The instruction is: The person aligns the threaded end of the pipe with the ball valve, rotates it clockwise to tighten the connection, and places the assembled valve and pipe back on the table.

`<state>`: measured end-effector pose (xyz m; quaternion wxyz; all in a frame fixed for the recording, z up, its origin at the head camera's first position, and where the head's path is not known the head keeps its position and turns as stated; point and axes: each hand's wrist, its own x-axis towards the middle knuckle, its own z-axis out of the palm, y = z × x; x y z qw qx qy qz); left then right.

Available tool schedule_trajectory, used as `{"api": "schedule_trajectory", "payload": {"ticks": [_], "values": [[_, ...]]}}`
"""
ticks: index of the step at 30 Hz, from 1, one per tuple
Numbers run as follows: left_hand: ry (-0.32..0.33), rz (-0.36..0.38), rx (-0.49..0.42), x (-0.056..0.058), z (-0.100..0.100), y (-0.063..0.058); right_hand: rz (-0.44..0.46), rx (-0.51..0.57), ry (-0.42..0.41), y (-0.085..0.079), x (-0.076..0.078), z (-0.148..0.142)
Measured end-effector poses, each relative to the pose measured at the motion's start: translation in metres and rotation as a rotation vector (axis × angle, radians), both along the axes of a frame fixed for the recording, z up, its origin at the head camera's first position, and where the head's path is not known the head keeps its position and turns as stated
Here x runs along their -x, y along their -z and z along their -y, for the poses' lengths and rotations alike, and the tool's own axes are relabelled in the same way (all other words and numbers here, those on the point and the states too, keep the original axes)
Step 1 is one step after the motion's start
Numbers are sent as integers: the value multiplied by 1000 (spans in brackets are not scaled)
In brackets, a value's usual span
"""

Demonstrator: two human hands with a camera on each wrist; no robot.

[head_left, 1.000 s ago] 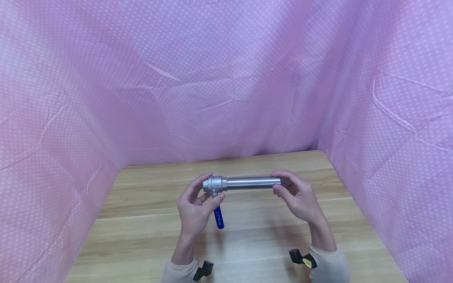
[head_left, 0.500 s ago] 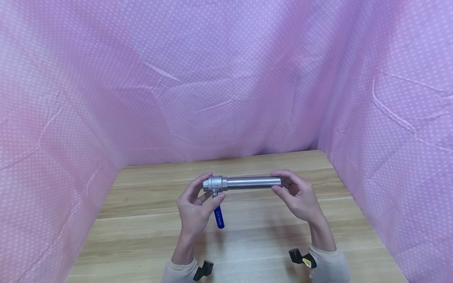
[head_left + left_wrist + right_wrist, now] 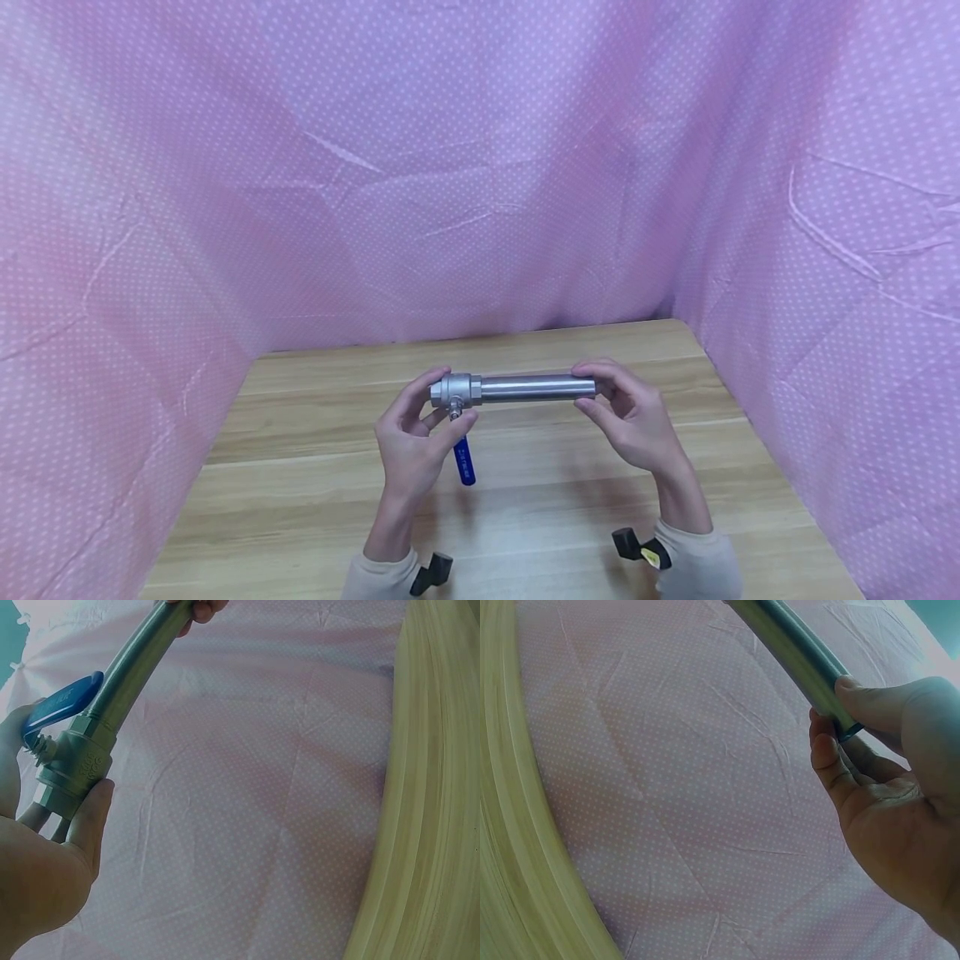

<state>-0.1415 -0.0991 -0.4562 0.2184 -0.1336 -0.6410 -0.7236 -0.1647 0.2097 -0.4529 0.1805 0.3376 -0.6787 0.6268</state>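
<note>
A silver ball valve (image 3: 455,389) with a blue lever handle (image 3: 464,461) is held above the table by my left hand (image 3: 412,446), whose fingers and thumb curl round its body. From the valve's right end a smooth steel pipe (image 3: 528,387) runs level to the right, its near end meeting the hex collar. My right hand (image 3: 637,421) pinches the pipe's free end between thumb and fingers. In the left wrist view the handle (image 3: 64,703) sticks out beside the pipe. The right wrist view shows the pipe's end (image 3: 829,705) between thumb and fingertips.
Below the hands lies a wood-grain table (image 3: 525,517). Pink dotted cloth (image 3: 480,208) hangs behind it and along both sides. Each wrist wears a black camera mount, one at the left (image 3: 432,573) and one at the right (image 3: 641,547).
My right thumb and fingers have shifted slightly on the pipe's end. The valve, the pipe and my left hand look the same.
</note>
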Motion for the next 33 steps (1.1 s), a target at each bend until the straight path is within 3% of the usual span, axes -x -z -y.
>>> {"api": "schedule_trajectory", "payload": {"ticks": [13,33], "values": [[7,-3,-9,0,0,0,-15,-45,48,-1,-2,1],[4,-5,2,1,0,1,-32,-17,23,1,1,1]]}}
